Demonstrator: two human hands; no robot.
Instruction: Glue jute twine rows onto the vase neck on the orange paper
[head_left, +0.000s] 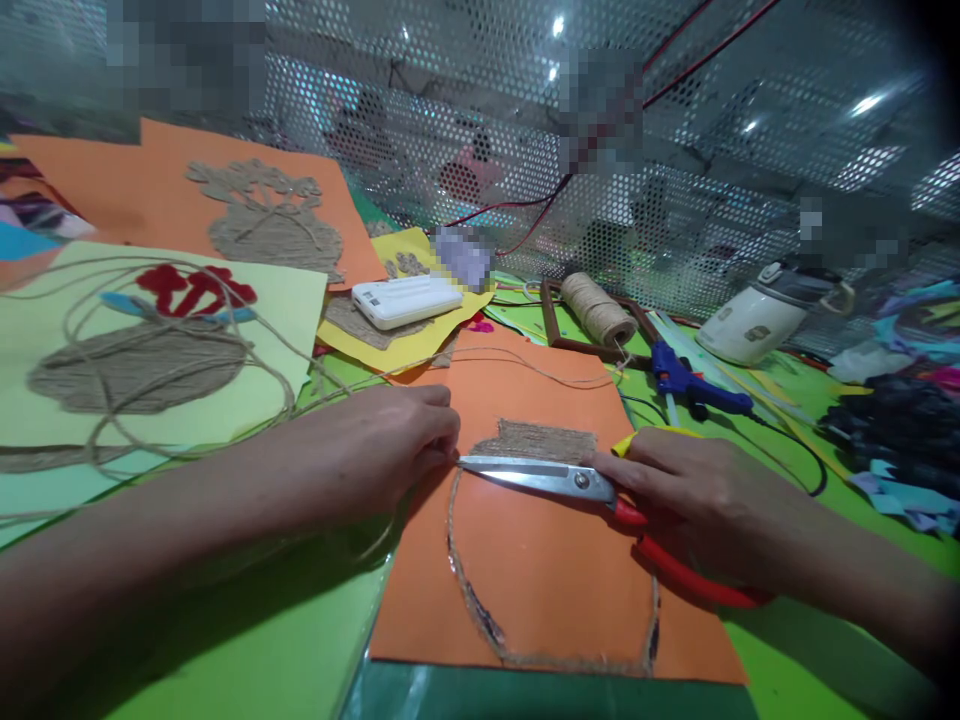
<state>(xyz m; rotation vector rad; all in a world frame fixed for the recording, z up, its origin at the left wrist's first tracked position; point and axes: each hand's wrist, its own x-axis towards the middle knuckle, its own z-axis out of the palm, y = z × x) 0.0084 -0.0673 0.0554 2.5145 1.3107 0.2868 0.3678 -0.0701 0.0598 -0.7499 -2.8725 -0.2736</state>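
Green tabletop (pixel 247 640) spreads under our craft clutter. Our left hand (pixel 390 440) pinches jute twine (pixel 525 368) at the orange sheet (pixel 555 570); our right hand (pixel 697 490) grips red-handled scissors (pixel 540 477), blades nearly closed at the twine. On the sheet, the pot outline (pixel 457 560) is glued and its neck patch (pixel 544 440) filled; the body remains bare.

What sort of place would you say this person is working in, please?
Most likely a craft table in a small workshop. Coloured paper sheets bear twine pictures, like the orange sheet under the hands; a twine spool and a blue glue gun lie behind it. The right hand holds scissors.
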